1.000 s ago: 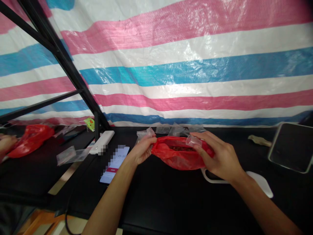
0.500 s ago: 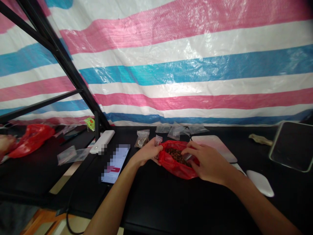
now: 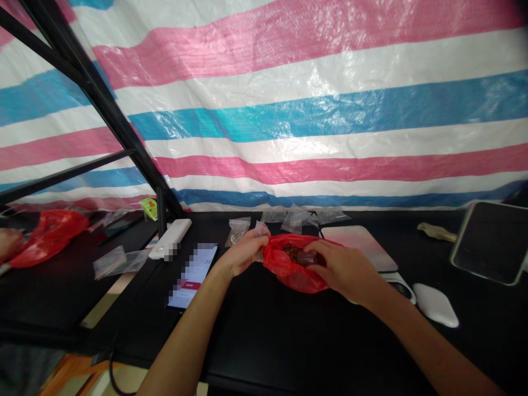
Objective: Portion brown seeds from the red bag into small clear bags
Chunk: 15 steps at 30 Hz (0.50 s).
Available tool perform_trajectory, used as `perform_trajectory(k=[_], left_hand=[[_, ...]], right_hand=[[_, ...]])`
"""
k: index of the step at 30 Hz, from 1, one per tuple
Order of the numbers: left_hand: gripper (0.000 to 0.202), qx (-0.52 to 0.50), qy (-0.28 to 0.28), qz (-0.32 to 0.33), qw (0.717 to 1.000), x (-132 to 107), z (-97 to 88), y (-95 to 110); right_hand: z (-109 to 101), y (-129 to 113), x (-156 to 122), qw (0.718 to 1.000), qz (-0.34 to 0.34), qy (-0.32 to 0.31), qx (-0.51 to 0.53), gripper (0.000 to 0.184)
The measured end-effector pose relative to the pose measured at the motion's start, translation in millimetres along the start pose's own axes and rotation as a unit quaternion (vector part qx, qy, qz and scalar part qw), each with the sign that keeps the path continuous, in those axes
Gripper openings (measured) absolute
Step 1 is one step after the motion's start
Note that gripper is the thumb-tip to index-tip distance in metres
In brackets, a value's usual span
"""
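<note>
My left hand [image 3: 242, 254] pinches a small clear plastic bag [image 3: 260, 240] at the near edge of the mouth of a red plastic bag [image 3: 287, 273]. Brown granules [image 3: 292, 253] lie inside the red bag. My right hand [image 3: 344, 269] is shut on a small clear plastic cup [image 3: 308, 258], which sits in the red bag's mouth among the granules. Its lower part is partly hidden by my fingers and the red plastic.
On the black table [image 3: 268, 341] lie a phone [image 3: 192, 276], a white power bank [image 3: 170, 238], a filled small bag [image 3: 237, 232], several clear bags [image 3: 294, 219], a pale pad [image 3: 358, 246], a white oval object [image 3: 435, 305] and a dark framed tray [image 3: 491, 242]. Another person's hand [image 3: 8, 245] is at far left.
My hands have moved closer together over the red bag. The filled small bag now lies on the table, and my left hand holds a different clear bag. The clear cup has gone down into the red bag.
</note>
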<state>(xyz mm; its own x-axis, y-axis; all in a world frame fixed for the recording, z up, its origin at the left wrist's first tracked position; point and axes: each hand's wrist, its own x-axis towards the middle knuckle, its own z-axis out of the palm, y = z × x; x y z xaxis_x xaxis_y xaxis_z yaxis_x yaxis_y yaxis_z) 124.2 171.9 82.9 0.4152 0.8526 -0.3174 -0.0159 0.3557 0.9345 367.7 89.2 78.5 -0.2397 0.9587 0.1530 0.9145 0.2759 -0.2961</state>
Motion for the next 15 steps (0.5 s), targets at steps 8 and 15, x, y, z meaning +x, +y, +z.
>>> perform_trajectory(k=[8, 15], left_hand=[[0.027, 0.199, 0.021, -0.008, 0.98, -8.9, -6.3, 2.9], [0.038, 0.121, -0.08, -0.072, 0.987, -11.5, 0.8, 0.5]], right_hand=[[-7.5, -6.8, -2.0, 1.0, 0.017, -0.002, 0.004, 0.016], [-7.4, -10.9, -4.6, 0.998, -0.03, -0.007, 0.045, 0.014]])
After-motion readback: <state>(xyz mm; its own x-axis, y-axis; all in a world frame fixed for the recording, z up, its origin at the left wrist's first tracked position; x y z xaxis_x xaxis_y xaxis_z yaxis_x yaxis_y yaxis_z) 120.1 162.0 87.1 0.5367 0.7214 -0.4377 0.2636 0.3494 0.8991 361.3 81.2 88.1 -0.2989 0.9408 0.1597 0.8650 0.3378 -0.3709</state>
